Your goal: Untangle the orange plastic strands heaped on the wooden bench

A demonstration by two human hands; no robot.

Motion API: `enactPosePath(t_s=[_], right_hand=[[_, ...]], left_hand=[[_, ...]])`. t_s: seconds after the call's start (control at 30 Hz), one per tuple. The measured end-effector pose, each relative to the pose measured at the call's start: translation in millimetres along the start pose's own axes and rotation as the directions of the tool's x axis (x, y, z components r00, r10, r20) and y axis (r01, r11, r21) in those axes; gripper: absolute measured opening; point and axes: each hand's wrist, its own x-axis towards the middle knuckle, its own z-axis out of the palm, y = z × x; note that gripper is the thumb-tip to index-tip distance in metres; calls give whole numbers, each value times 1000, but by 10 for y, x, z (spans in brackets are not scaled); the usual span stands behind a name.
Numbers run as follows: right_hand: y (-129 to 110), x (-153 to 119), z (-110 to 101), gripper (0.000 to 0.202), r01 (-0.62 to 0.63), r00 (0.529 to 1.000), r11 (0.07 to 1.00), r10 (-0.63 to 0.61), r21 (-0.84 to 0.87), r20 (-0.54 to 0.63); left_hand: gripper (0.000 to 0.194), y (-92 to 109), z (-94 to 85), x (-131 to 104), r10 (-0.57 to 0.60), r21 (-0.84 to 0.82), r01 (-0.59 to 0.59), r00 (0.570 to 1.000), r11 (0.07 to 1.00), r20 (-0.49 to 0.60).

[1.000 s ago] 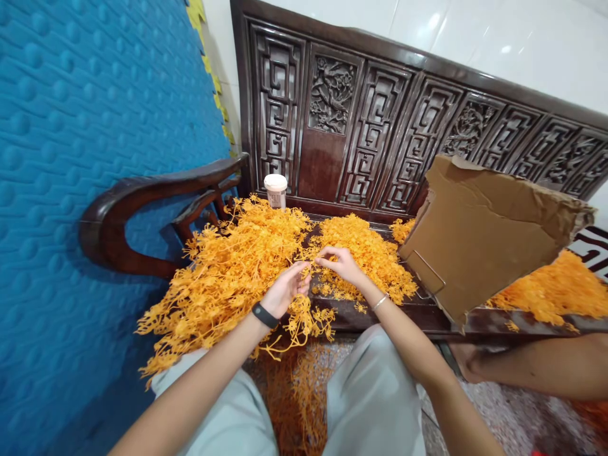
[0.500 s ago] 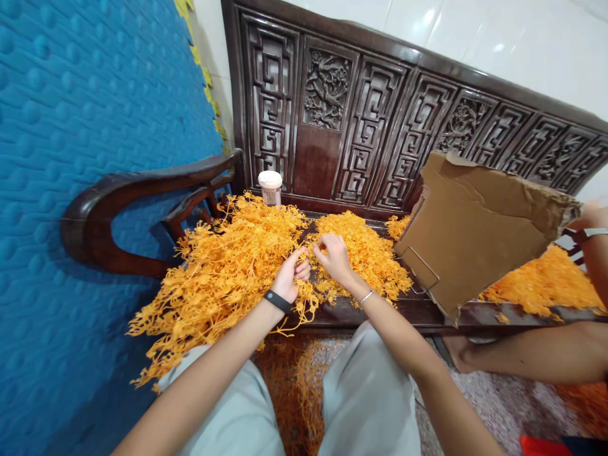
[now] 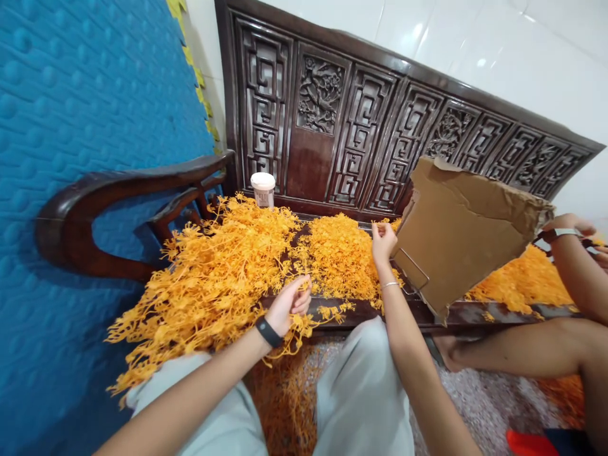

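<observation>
My left hand (image 3: 287, 305), with a dark band on the wrist, is closed around an orange branching plastic strand (image 3: 298, 329) that hangs below the fingers. It is beside a large heap of long, tangled orange strands (image 3: 213, 285) on the left of the wooden bench. My right hand (image 3: 384, 244), wearing a thin bracelet, is raised with its fingertips pinched together. It hovers at the right side of a pile of small orange plastic pieces (image 3: 339, 256). Whatever may be in that pinch is too small to make out.
A cardboard sheet (image 3: 465, 228) leans upright on the bench, with a metal wire loop at its lower left. Beyond it lie another orange pile (image 3: 527, 282) and another person's arm (image 3: 577, 266). A white-lidded cup (image 3: 263, 189) stands by the carved backrest (image 3: 311, 158).
My hands have moved apart. The right went right, toward the cardboard, and the left dropped slightly, still holding the strand. The other person's hands have come further into view.
</observation>
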Motion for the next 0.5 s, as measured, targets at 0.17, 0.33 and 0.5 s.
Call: enactPosePath(t_s=[0.17,0.33,0.5], right_hand=[[193,-89,88,23,-26,992,1000,26,-8,126],[32,-211,221,39,102,965,995,-99,-1,241],[-501,-565,199,36,-22,726,965,-165,263,667]], left_hand=[[27,-96,-107,48,-81,79,84,996,993,-41],[23,-76,-33,51,-20,117,21,1000,993,-12],[21,32,-4,118,128,97,-120,989,988,-77]])
